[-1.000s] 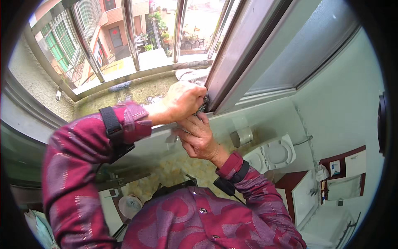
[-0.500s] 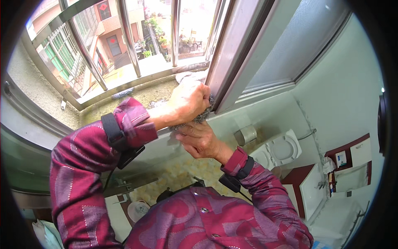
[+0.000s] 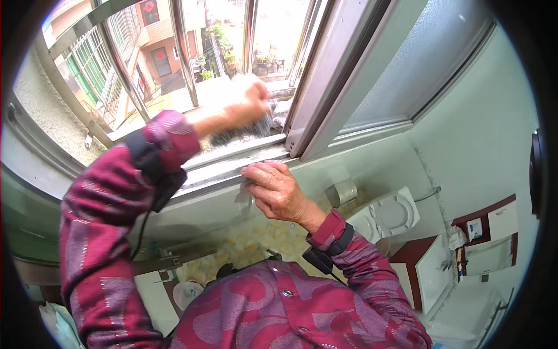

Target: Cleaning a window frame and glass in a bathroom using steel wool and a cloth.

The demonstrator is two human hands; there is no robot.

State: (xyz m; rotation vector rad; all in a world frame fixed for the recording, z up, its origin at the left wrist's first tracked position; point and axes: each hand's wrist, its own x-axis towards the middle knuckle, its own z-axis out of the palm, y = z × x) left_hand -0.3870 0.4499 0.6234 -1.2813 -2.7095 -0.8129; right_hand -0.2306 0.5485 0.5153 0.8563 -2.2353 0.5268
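Observation:
My left hand, smeared by motion, is closed around a dark grey wire scourer. Both are above the outer side of the window's bottom track, near the upright window frame. Along the inner edge of the sill, my right hand rests with its fingers bent and closed against that edge. A crumpled pale cloth lies on the outer ledge, partly hidden by the left hand.
Metal security bars stand outside the opening. A frosted sliding pane is on the right. Below the sill are a toilet, a metal paper holder and a white washbasin cabinet. A small bucket stands lower left.
My left hand has lifted up and outward with the scourer, away from the corner of the frame. My right hand stays nearly in place, now apart from the scourer.

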